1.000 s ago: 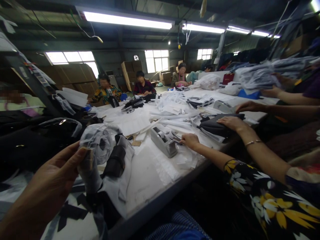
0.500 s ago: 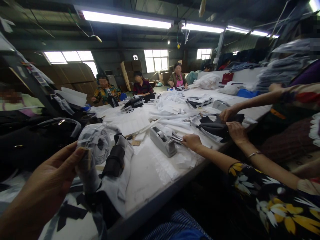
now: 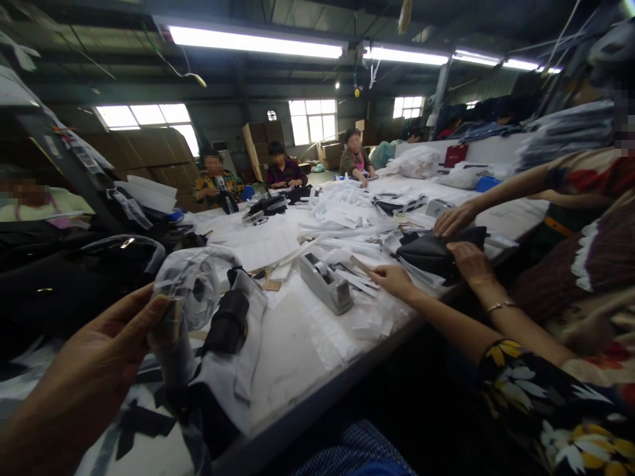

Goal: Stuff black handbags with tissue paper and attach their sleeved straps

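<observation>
Left hand (image 3: 112, 347): fingers pinching 1 wrapped strap (image 3: 173, 347) | right hand (image 3: 397, 283): pinching 1 strip (image 3: 360, 265) | near: 1 dispenser (image 3: 327, 285)

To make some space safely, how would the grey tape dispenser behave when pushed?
The grey tape dispenser will probably resist tipping, since its long, blocky body sits low. It looks hard-cased, so it should stay stiff. Pushed toward the loose white strips beside it, it may sweep them along.
</observation>
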Demonstrator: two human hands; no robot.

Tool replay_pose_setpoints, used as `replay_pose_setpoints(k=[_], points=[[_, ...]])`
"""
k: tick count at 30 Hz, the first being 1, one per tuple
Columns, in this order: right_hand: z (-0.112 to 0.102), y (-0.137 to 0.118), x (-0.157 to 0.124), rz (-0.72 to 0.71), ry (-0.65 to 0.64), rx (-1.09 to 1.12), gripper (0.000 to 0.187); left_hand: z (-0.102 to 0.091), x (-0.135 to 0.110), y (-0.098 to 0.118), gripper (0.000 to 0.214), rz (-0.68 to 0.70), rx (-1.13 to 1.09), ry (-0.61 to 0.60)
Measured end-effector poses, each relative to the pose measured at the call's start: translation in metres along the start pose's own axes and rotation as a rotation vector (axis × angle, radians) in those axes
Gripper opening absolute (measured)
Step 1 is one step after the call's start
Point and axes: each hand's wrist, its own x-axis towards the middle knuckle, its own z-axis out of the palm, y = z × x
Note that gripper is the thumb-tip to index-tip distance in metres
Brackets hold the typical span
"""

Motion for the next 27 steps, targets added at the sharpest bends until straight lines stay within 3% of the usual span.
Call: replay_pose_setpoints(k=[3,6,10,14,17,23,27], points=[[-0.011,-0.015,-0.005,0.013,-0.008,0.23,0.052,-0.001,-0.001,0.001,0.082,0.009,0.003,-0.027],[-0.017,-0.045,-0.021,-0.068,-0.158,0.463,0.064,-0.002,0.001,-0.001,0.075,0.058,-0.003,-0.056],[-0.02,-0.108,-0.051,-0.181,-0.474,0.792,0.055,-0.004,0.004,-0.004,0.07,0.139,0.011,-0.141],[-0.017,-0.176,-0.073,-0.315,-0.694,0.765,0.045,0.0,-0.001,-0.001,0.067,0.192,0.057,-0.21],[-0.007,-0.211,-0.074,-0.398,-0.737,0.759,0.04,0.006,-0.008,0.003,0.068,0.202,0.09,-0.212],[0.012,-0.251,-0.061,-0.569,-0.705,0.867,0.037,0.017,-0.016,0.005,0.061,0.233,0.121,-0.161],[0.007,-0.274,-0.056,-0.475,-0.869,1.058,0.035,0.018,-0.017,0.006,0.059,0.256,0.139,-0.203]])
